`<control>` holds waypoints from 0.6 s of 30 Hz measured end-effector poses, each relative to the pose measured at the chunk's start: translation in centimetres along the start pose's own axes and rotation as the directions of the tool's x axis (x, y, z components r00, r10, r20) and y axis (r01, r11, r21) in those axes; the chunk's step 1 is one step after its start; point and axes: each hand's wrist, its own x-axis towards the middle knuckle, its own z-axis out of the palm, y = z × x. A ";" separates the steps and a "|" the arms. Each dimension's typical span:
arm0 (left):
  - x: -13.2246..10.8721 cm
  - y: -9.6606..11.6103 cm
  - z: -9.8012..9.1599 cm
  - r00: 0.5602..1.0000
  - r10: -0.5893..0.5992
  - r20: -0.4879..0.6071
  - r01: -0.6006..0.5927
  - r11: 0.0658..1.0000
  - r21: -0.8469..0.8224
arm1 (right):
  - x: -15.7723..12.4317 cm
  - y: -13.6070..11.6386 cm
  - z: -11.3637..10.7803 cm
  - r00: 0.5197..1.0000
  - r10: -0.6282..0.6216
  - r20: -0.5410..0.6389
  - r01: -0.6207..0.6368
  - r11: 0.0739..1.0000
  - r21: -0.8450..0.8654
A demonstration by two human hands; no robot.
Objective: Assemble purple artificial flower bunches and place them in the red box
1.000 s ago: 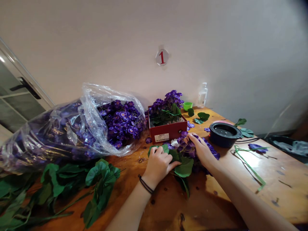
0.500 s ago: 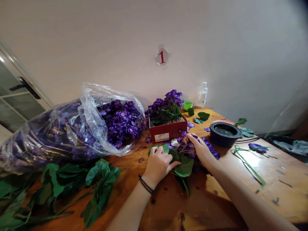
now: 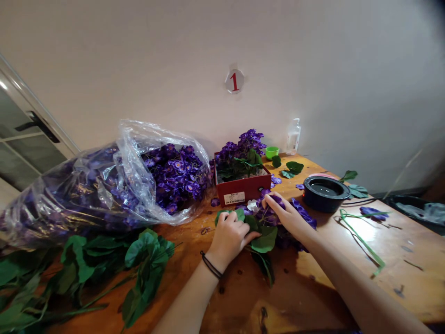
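Note:
Green artificial leaves (image 3: 266,239) and a bunch of purple artificial flowers (image 3: 269,215) lie on the wooden table in front of me. My left hand (image 3: 231,236), a dark band on its wrist, is closed over the leafy part, fingers curled and thumb resting along a leaf. From the right, my right hand (image 3: 287,211) pinches in among the purple blooms, its fingertips partly lost in the petals. A white petal (image 3: 252,206) shows between the two hands. Just behind stands a red box (image 3: 243,188) with purple flowers and green leaves inside.
A clear plastic bag (image 3: 86,195) full of purple flowers lies left, with leafy stems (image 3: 146,264) before it. A black round pot (image 3: 326,194) with a cord stands right. Farther back are a green cup (image 3: 271,152) and a clear bottle (image 3: 293,138). Green strips (image 3: 361,243) lie right.
My right hand has shifted slightly left among the purple flowers. My left hand keeps its place on the leaves.

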 end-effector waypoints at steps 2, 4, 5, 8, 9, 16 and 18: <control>0.0 -0.1 -0.1 0.999 -0.032 0.000 0.032 0.999 -0.019 | -0.2 -0.4 -0.3 0.996 -0.022 0.089 0.027 0.998 -0.050; 0.0 -0.2 -0.1 0.998 -0.060 0.003 0.060 0.998 -0.021 | -0.3 -0.6 -0.7 0.984 -0.036 0.177 0.050 0.996 -0.076; 0.0 -0.2 -0.1 0.998 -0.067 0.006 0.067 0.998 -0.016 | -0.2 -0.6 -0.9 0.978 -0.043 0.206 0.062 0.994 -0.088; 0.0 -0.2 -0.1 0.998 -0.065 0.017 0.065 0.998 0.011 | 0.0 -0.4 -1.1 0.974 -0.084 0.208 0.113 0.985 -0.131; 0.0 -0.1 0.0 0.998 -0.056 0.021 0.056 0.998 0.023 | 0.1 -0.2 -1.1 0.976 -0.093 0.197 0.122 0.983 -0.140; 0.0 0.2 0.2 0.999 -0.005 0.049 0.002 0.998 0.070 | 0.5 1.7 -0.5 0.985 -0.108 0.137 0.120 0.989 -0.081; -0.1 0.2 0.2 0.999 -0.020 0.046 0.017 0.997 0.072 | 0.6 2.0 -0.2 0.987 -0.106 0.122 0.115 0.991 -0.063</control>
